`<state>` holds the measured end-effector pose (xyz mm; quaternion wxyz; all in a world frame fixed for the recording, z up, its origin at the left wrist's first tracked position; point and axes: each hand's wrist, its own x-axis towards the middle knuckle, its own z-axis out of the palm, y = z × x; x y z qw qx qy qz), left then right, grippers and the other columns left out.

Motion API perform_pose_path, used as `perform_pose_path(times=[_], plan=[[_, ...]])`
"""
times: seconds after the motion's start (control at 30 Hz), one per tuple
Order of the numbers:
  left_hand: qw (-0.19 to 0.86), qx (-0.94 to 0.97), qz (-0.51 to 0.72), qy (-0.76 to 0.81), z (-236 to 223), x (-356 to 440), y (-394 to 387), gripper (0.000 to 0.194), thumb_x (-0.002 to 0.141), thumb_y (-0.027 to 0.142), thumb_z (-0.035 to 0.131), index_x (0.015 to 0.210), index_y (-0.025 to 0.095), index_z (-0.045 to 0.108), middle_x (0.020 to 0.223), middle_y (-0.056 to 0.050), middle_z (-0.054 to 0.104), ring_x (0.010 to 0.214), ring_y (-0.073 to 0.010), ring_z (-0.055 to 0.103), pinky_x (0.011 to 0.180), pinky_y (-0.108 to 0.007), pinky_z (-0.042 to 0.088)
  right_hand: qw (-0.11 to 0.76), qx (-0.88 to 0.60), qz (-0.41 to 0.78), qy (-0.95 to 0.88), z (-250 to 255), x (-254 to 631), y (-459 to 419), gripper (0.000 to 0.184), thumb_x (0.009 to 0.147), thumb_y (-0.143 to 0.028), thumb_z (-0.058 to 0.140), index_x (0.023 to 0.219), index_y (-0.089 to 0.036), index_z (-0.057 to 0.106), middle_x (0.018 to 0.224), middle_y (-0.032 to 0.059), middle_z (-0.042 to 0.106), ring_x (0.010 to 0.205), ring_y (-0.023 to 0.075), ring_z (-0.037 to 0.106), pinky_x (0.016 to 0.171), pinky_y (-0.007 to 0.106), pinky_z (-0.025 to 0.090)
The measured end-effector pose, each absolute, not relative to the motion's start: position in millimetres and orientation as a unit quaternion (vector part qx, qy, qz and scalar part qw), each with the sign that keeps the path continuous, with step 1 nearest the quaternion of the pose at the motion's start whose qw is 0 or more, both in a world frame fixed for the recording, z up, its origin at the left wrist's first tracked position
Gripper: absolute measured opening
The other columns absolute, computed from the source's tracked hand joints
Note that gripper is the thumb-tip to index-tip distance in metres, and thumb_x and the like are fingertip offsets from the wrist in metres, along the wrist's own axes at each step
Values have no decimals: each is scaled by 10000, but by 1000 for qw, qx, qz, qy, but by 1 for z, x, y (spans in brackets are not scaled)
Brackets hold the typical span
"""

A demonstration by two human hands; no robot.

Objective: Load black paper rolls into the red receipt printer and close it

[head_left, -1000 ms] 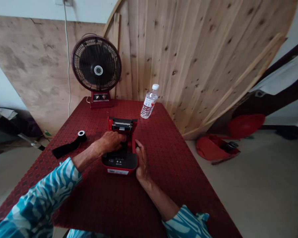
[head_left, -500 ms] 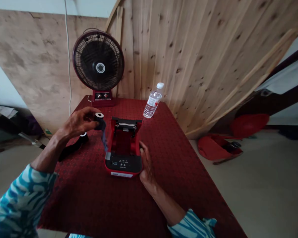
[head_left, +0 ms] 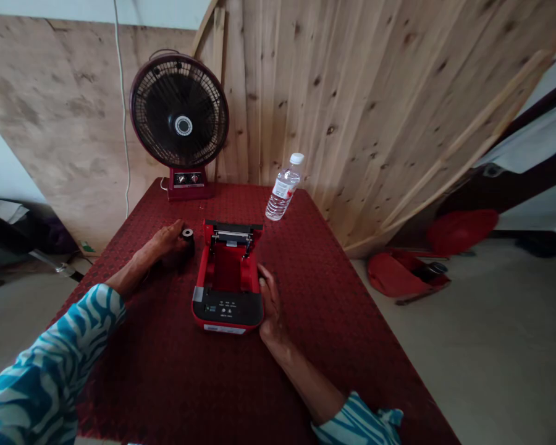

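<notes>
A red and black label printer stands on the table with its lid raised, and the red inside of its compartment shows. My right hand grips the printer's right side, its fingers along the wall and partly hidden behind it. To the left of the printer, my left hand is low at the tabletop, closed about a small dark roll with a white core. The roll is upright, core end facing up. Most of the left fingers are hidden behind the hand, and the area under it is dark.
A fan stands at the table's far left, by the wooden wall. A clear plastic bottle with a white cap is behind the printer to the right. On the floor at right lies a red open container. The red-patterned table has a slanting right edge.
My left hand has come down to the table with the dark roll. The dark strip hanging from the roll no longer shows. My right hand keeps its hold on the printer.
</notes>
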<state>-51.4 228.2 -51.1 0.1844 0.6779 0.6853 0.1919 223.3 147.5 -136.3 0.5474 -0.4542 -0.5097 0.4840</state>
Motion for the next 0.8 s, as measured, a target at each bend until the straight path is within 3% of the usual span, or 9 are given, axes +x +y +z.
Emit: perform_pose_path(times=[0.13, 0.2, 0.27, 0.37, 0.57, 0.8], plan=[[215, 692, 225, 651, -24, -98, 198, 592, 725, 454, 620, 1264, 231, 524, 1213, -113, 687, 1077, -280, 667, 877, -378, 528, 555, -451, 491, -498, -140, 222, 150, 526, 906, -584, 449, 1296, -246, 546, 1400, 82, 570, 1336, 258, 489, 1131, 503, 350], [228, 683, 234, 653, -14, -131, 180, 587, 731, 555, 590, 1216, 225, 581, 1161, -114, 712, 1040, -287, 683, 878, -398, 542, 558, -453, 490, -493, -141, 221, 150, 516, 902, -581, 454, 1281, -247, 561, 1377, 80, 589, 1302, 259, 519, 1099, 497, 389], [231, 667, 228, 671, -14, -160, 166, 521, 675, 593, 632, 1050, 233, 675, 1061, -101, 749, 998, -310, 695, 897, -425, 535, 563, -455, 483, -493, -141, 220, 151, 501, 907, -568, 447, 1271, -248, 572, 1349, 76, 611, 1261, 256, 552, 1060, 484, 429], [254, 669, 212, 666, -31, -177, 160, 425, 644, 566, 648, 908, 242, 723, 1058, -96, 759, 1019, -315, 687, 950, -434, 500, 572, -462, 466, -493, -144, 220, 152, 482, 910, -546, 447, 1269, -251, 577, 1314, 73, 635, 1226, 255, 574, 1018, 470, 459], [276, 679, 222, 643, -65, -149, 168, 481, 719, 387, 602, 1176, 260, 682, 1171, -61, 730, 1073, -264, 671, 911, -337, 492, 559, -477, 457, -502, -155, 225, 153, 507, 893, -558, 461, 1275, -244, 576, 1263, 85, 660, 1143, 265, 615, 931, 446, 498], [331, 682, 214, 616, -64, -143, 164, 430, 727, 310, 556, 1124, 242, 705, 1095, -24, 749, 997, -236, 680, 827, -269, 489, 556, -483, 465, -491, -152, 223, 151, 509, 890, -546, 472, 1281, -236, 570, 1253, 82, 664, 1099, 254, 633, 890, 415, 512]])
